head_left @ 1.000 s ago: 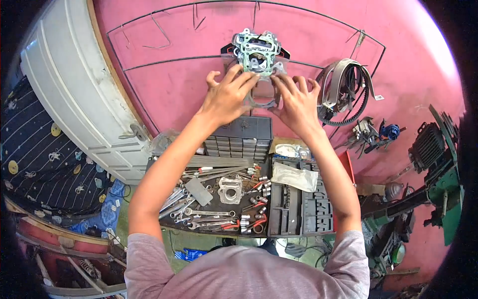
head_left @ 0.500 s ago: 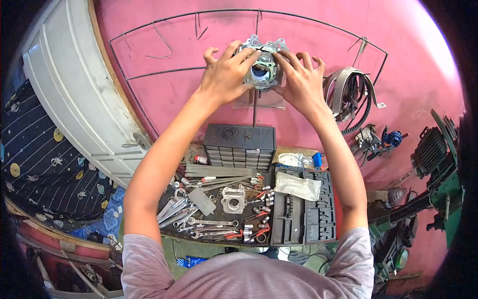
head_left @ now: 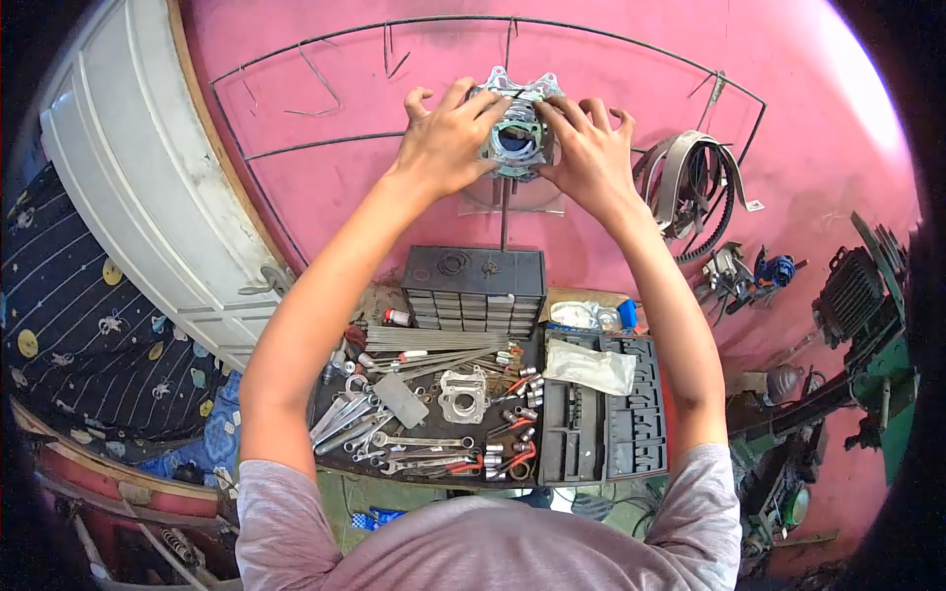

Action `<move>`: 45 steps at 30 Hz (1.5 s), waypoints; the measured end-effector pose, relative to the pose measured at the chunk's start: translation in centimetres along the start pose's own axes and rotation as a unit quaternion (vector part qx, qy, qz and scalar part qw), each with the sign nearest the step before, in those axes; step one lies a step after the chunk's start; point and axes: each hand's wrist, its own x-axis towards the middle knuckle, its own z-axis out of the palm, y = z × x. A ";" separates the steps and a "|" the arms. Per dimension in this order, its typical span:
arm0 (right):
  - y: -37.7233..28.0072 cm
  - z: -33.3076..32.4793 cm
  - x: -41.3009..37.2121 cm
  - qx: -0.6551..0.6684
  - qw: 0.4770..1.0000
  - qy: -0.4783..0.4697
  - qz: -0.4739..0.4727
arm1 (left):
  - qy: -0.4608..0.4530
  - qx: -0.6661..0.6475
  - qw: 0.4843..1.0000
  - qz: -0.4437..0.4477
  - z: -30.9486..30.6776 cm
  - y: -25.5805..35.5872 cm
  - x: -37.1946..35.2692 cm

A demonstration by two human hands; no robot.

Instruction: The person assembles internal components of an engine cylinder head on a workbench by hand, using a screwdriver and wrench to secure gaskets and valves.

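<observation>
Left hand [head_left: 445,143] and right hand [head_left: 588,156], fingers curled, grip the metal engine cylinder [head_left: 517,133] between them.

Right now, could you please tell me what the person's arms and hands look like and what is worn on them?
The left hand and right hand are bare: no gloves, and no ring or watch that I can see. The arms are uncovered up to the short sleeves of a pale mauve-grey T-shirt, which is plain, with no markings visible.
</observation>
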 end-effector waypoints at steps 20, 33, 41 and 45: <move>-0.1 3.5 -0.3 0.007 1.000 -0.010 0.011 | -0.019 -0.005 1.000 -0.017 2.0 0.1 -0.1; -0.3 4.2 -0.3 0.015 1.000 -0.002 -0.002 | -0.049 -0.004 0.998 -0.033 2.5 0.6 -0.4; -0.3 5.3 -0.6 0.010 1.000 0.015 0.003 | -0.047 -0.005 0.998 -0.040 2.1 1.0 -0.2; -1.1 3.3 -0.7 -0.017 0.999 0.020 0.029 | -0.051 -0.053 0.995 -0.061 -0.3 1.4 0.1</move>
